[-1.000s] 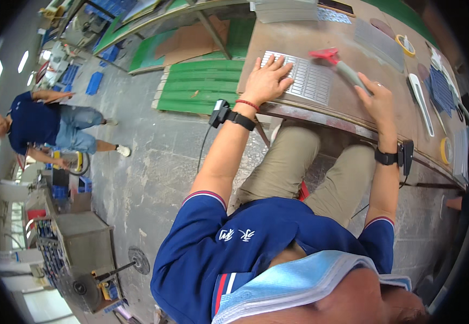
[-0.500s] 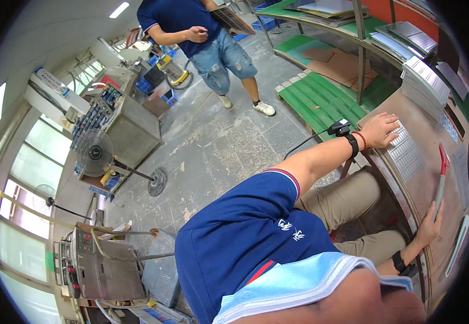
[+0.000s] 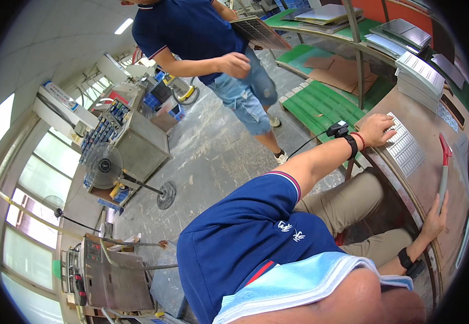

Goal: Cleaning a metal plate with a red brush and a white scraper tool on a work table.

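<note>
The left hand lies open, fingers touching one end of a pale gridded sheet, flat on the brown surface between both hands. The right hand grips a red-headed tool by its grey handle.

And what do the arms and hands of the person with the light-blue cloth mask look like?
The short navy-blue fabric left sleeve has red-and-white edging. The ungloved left hand has a thin red bracelet and a black wrist strap with a boxy black device and cable. The ungloved right hand has a black wristband.
</note>
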The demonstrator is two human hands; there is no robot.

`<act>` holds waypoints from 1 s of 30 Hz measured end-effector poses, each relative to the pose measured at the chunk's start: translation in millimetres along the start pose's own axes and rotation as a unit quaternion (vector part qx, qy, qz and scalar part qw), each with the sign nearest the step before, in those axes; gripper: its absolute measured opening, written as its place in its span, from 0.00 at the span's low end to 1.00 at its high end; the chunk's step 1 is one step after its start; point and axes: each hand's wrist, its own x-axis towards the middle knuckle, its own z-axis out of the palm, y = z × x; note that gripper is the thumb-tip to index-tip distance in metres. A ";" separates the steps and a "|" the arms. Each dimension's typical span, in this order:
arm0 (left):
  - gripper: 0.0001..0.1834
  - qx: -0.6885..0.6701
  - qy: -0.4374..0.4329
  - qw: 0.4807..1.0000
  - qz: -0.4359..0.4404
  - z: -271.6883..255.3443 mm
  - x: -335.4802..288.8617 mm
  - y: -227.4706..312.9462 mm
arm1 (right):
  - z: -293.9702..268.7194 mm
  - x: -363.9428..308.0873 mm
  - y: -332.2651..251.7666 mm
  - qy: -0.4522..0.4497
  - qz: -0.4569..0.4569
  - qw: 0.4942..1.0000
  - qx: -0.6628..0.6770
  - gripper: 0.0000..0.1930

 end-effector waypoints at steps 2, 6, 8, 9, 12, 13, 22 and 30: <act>0.16 -0.001 -0.006 1.000 -0.008 0.0 0.3 -0.1 | 0.2 -0.8 1.2 0.003 -0.007 1.000 0.001 0.17; 0.15 0.003 -0.001 1.000 0.000 2.7 -0.1 -0.4 | -0.4 -3.2 3.5 0.002 0.000 1.000 0.000 0.18; 0.14 0.006 0.004 1.000 0.000 1.4 0.1 -2.6 | -1.0 -0.2 -3.3 0.000 0.001 1.000 -0.006 0.18; 0.14 0.005 0.004 1.000 0.001 0.3 -0.5 -3.6 | -0.9 0.8 -7.0 -0.005 0.001 1.000 0.008 0.18; 0.14 0.009 -0.001 1.000 0.005 0.9 0.1 -1.9 | -1.4 -0.7 -6.5 -0.006 0.012 0.999 0.031 0.18; 0.14 0.008 0.000 1.000 0.005 1.4 0.1 -1.6 | -1.5 -1.7 -5.6 -0.006 0.017 0.999 0.039 0.18; 0.13 0.009 0.011 1.000 0.011 1.7 0.2 -1.2 | 0.7 -2.0 1.9 -0.002 0.006 1.000 0.016 0.18; 0.13 0.013 0.009 1.000 0.005 0.7 0.0 -0.3 | 1.3 -1.6 3.4 0.000 0.009 1.000 0.016 0.18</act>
